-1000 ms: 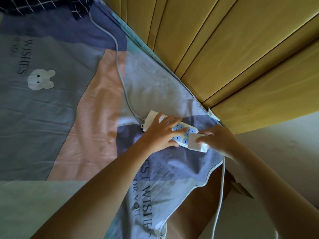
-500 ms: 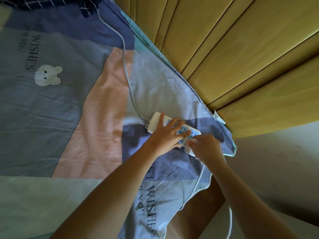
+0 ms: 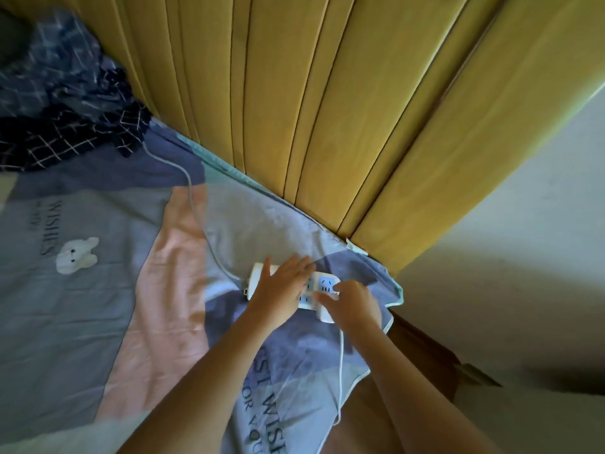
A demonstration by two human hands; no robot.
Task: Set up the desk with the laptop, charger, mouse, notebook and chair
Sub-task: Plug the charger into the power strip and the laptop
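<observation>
Your white, rounded-block plastic charger adapter [image 3: 324,312] sits at the lower-right end of the white, oblong plastic power strip [image 3: 288,286], just right of frame centre, on the bed. Your right hand [image 3: 352,304] is curled around the adapter, gripping it against the sockets. Your left hand [image 3: 281,285] lies flat, fingers straight, pressing the strip down.

Risk: the strip rests on a soft, wrinkled cotton bedsheet [image 3: 98,290] in blue, grey and pink blocks, which gives under load. In my judgement the prongs may seat only partway, or the strip may tip if you press off-axis. Whether they are fully in cannot be seen; your hand hides the joint.

Risk: the thin white charger cable [image 3: 341,371] hangs over the bed's edge at lower centre, so a snag could pull the adapter loose.

The strip's grey cord [image 3: 196,208] runs to the upper left under a crumpled dark checked cloth [image 3: 65,126]. A ribbed, yellow padded headboard [image 3: 327,109] fills the upper frame.
</observation>
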